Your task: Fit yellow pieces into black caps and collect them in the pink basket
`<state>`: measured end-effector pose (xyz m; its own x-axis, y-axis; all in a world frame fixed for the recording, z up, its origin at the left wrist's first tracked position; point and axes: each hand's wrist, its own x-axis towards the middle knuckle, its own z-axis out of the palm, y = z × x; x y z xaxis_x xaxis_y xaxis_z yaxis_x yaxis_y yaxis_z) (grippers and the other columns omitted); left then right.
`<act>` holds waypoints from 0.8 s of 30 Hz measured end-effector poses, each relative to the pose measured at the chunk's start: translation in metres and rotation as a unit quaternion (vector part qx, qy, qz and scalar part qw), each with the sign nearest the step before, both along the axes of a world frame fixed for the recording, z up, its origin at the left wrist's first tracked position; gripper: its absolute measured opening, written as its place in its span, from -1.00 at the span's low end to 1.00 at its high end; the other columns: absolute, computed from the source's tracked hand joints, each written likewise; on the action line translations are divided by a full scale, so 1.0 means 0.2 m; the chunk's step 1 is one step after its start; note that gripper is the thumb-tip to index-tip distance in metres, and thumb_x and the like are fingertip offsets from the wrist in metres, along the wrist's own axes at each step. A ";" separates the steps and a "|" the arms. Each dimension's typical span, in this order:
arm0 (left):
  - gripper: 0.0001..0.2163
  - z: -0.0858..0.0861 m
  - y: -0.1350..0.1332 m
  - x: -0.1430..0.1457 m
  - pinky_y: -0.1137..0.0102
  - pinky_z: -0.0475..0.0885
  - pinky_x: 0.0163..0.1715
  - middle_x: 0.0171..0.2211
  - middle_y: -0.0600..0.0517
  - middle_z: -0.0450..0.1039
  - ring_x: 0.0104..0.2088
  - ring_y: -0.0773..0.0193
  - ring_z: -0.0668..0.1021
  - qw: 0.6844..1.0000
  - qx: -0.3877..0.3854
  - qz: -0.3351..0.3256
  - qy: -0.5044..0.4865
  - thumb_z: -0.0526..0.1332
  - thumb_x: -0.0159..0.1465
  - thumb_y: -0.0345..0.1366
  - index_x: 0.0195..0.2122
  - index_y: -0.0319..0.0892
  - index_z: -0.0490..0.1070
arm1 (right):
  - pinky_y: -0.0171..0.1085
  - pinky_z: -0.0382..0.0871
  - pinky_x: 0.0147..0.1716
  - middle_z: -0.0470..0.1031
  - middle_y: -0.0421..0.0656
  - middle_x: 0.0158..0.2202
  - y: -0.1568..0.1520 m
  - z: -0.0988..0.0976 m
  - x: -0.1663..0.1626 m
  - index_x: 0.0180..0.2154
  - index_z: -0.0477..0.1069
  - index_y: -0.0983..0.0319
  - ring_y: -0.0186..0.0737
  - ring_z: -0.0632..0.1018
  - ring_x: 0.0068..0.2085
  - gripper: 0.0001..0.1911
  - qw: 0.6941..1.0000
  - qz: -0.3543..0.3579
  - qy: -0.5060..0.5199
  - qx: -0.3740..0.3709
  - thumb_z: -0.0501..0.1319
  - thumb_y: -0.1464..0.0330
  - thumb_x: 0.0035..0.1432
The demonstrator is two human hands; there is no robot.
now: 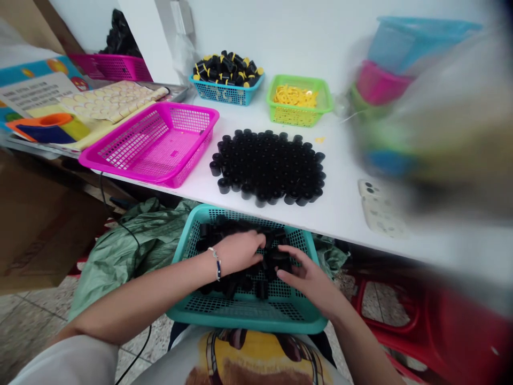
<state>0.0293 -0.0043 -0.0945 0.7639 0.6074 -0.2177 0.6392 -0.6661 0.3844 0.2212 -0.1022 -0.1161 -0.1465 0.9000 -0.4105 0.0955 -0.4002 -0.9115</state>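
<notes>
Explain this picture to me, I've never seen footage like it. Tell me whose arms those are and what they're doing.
This comes from a camera worn on a person's head, looking down at their own bare arms; no machine is involved. The left hand, with a bracelet at its wrist, lies on short black cylinders in a teal mesh basket that seems to sit on the lap. The right hand is spread open beside them. I cannot tell whether either hand grips one. Ahead, on a white table, more black cylinders stand packed together beside a magenta mesh basket. Behind them are a blue basket of black-and-yellow pieces and a green basket of yellow bands.
</notes>
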 end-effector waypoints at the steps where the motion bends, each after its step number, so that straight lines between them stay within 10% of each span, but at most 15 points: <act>1: -0.69 -0.05 -0.02 0.00 0.37 0.36 -0.37 -0.27 -0.01 0.38 -0.35 0.22 0.48 0.999 -0.024 -0.020 0.021 0.21 0.15 -0.11 -0.13 -0.13 0.33 | -0.08 0.34 -0.02 0.34 -0.11 0.03 0.00 0.02 0.01 0.07 0.19 0.07 -0.19 0.48 -0.08 -0.48 0.998 -0.011 0.058 -0.009 0.23 0.24 0.06; 5: -0.46 -0.21 -0.12 0.08 0.13 0.29 -0.19 -0.16 -0.10 0.35 -0.13 -0.03 0.39 0.997 0.016 -0.077 0.026 0.26 0.00 0.08 -0.06 -0.14 0.34 | -0.06 0.28 0.04 0.33 -0.15 0.05 -0.01 0.05 0.07 0.05 0.22 0.01 -0.17 0.47 -0.04 -0.53 0.981 -0.055 0.186 -0.012 0.20 0.16 0.09; 12: -0.63 -0.27 -0.22 0.21 0.03 0.21 -0.13 -0.09 -0.15 0.33 -0.10 -0.05 0.35 0.996 0.061 -0.062 0.011 0.23 0.08 -0.12 -0.12 -0.18 0.39 | -0.06 0.35 -0.04 0.45 -0.08 -0.14 -0.06 0.03 0.12 0.17 0.07 0.06 -0.10 0.48 -0.06 -0.32 0.981 -0.068 0.179 -0.020 0.01 -0.09 0.08; 19: -0.72 -0.07 -0.11 0.09 0.39 0.36 -0.32 -0.33 0.02 0.43 -0.33 0.26 0.47 0.981 -0.137 -0.006 -0.137 0.22 0.09 -0.30 -0.15 -0.17 0.31 | -0.18 0.37 -0.14 0.25 -0.11 0.11 -0.07 0.12 0.06 0.03 0.18 0.01 -0.14 0.43 -0.06 -0.41 0.989 -0.059 0.110 0.084 0.31 0.22 -0.05; 24: -0.76 0.06 -0.11 0.00 0.47 0.35 -0.41 -0.40 0.07 0.35 -0.43 0.35 0.42 0.965 -0.108 0.079 -0.224 0.23 0.09 -0.24 -0.21 -0.16 0.36 | -0.20 0.39 -0.17 0.36 -0.10 -0.06 -0.07 0.11 0.02 0.11 0.06 0.08 -0.20 0.45 -0.14 -0.36 0.996 0.012 -0.021 0.085 0.26 0.33 0.01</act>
<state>0.0288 -0.0260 -0.0819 0.7123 0.7015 -0.0212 0.4632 -0.4473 0.7651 0.2258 -0.1162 -0.0932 -0.1545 0.9534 -0.2592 0.1417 -0.2382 -0.9608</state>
